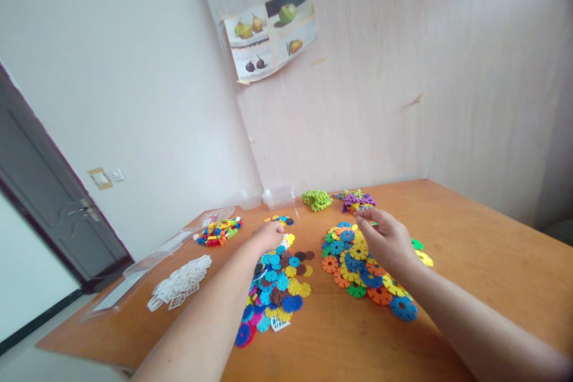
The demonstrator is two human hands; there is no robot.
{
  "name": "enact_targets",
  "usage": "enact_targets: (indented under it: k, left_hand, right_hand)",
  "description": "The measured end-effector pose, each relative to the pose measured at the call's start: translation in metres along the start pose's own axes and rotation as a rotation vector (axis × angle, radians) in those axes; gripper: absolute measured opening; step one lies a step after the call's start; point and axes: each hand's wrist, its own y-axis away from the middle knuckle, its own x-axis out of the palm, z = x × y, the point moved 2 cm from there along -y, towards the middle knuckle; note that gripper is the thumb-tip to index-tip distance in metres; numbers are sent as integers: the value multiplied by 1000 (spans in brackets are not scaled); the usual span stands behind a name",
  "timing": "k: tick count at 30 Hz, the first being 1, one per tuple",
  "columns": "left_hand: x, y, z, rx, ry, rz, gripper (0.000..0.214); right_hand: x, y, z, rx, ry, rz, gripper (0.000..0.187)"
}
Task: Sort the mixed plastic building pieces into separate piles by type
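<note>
1. The left hand (270, 235) is at the far end of the heap of small discs (282, 280), with its fingers curled. Whether its grip is clenched on something or bare cannot be told, as the fingertips are partly hidden. A bit of white and yellow shows just beside it.
2. The right hand (385, 240) is over the heap of large discs (353, 262), with thumb and fingers brought near each other. Whether its grip has a disc in it cannot be told.
3. The small discs lie in the middle of the desk (483, 250), between the two forearms: light blue, dark blue, yellow, brown and pink. A white lattice piece (280, 323) lies at their near edge.
4. The large discs lie to the right of the small ones, apart from them: orange, blue, yellow and green. They overlap one another, and their rims are notched.
5. To the left of the left forearm is a pile of white pieces (181, 280). Beyond it are mixed bricks (219, 231), mostly red, yellow, green and blue.
6. Past the left hand is a little group of discs (280, 220) in blue, yellow and orange.
7. Near the wall, green pieces (316, 200) sit beside purple pieces (358, 200), and clear tubs (281, 197) stand to their left.
8. A fruit poster (271, 33) hangs on the wall above.
</note>
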Motion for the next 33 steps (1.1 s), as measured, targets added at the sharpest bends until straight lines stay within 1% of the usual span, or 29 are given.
enact_targets:
  k: [4,8,16,18,23,25,28,33]
  left_hand:
    - [5,-2,-4,-62,-152,-2,10]
    - [3,-5,-9,-86,-265,-14,12]
    - [3,-7,-12,-84,-362,-56,15]
    - [4,-8,-13,-77,-372,-65,15]
    - [6,-9,-15,-74,-369,-107,22]
    - [6,-9,-14,-95,-354,-127,24]
    - [6,-9,-12,-141,-324,-161,24]
    - [7,-10,-6,-184,-267,-241,26]
  right_hand:
    - [0,-1,-1,-20,11,18,32]
    - [-1,-1,0,-29,17,18,30]
    - [1,3,2,-50,62,50,25]
    - [2,6,6,-101,83,67,24]
    - [9,18,21,-371,172,171,20]
    - [11,23,26,-447,208,195,19]
    - [12,26,30,-508,238,202,18]
    - [10,26,32,-542,257,202,18]
